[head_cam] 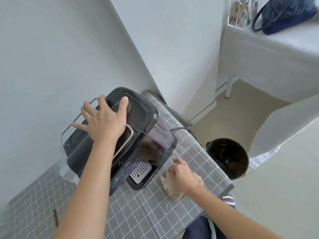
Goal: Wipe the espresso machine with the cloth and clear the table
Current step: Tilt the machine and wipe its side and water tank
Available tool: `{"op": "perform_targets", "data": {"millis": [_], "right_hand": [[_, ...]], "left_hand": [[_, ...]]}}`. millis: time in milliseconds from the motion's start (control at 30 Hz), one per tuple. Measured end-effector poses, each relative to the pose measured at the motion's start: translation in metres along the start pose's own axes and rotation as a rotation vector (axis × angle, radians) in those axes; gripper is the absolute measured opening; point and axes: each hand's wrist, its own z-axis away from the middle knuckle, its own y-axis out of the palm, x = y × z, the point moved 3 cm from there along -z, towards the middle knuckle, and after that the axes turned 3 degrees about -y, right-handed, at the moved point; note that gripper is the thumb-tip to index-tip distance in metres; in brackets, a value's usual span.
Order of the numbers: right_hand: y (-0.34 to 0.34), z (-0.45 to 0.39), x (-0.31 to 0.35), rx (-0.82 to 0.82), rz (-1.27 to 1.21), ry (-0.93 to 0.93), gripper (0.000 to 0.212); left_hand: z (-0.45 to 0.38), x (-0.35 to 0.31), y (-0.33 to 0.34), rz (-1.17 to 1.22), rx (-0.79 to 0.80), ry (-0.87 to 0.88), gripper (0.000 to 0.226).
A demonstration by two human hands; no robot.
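Right hand (pixel 181 175), fingers curled, presses the crumpled beige cloth (pixel 174 188) onto the checked table (pixel 138 213) just beside the black espresso machine (pixel 124 135), whose top the left hand (pixel 103 121) braces palm-down, fingers spread.

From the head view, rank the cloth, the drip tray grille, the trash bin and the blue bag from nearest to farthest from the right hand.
Measured from the right hand:
1. cloth, directly under the hand, on the table.
2. drip tray grille, just to its left, at the machine's base.
3. trash bin, to its right, on the floor.
4. blue bag, far off at top right, on another table.
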Motion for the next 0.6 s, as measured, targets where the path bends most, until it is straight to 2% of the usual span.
{"op": "perform_targets", "data": {"millis": [67, 233, 333, 400, 533, 600], "right_hand": [[0.003, 0.022, 0.001, 0.004, 0.029, -0.032, 0.032], [-0.016, 0.056, 0.016, -0.146, 0.025, -0.078, 0.034], [-0.041, 0.067, 0.059, -0.286, -0.141, -0.216, 0.022], [-0.055, 0.074, 0.092, -0.345, -0.288, -0.271, 0.017], [-0.069, 0.080, 0.144, -0.301, -0.693, -0.259, 0.018], [-0.070, 0.077, 0.163, -0.274, -0.798, -0.211, 0.017]], "left_hand": [[0.002, -0.002, -0.002, 0.014, 0.023, 0.001, 0.079], [-0.004, 0.000, -0.008, 0.038, 0.184, -0.001, 0.072], [-0.023, 0.019, -0.024, 0.084, 0.215, 0.013, 0.046], [-0.039, 0.044, -0.034, 0.218, 0.200, -0.007, 0.033], [-0.063, 0.099, -0.041, 0.486, 0.269, 0.011, 0.028], [-0.065, 0.114, -0.041, 0.603, 0.330, 0.038, 0.023]]}}
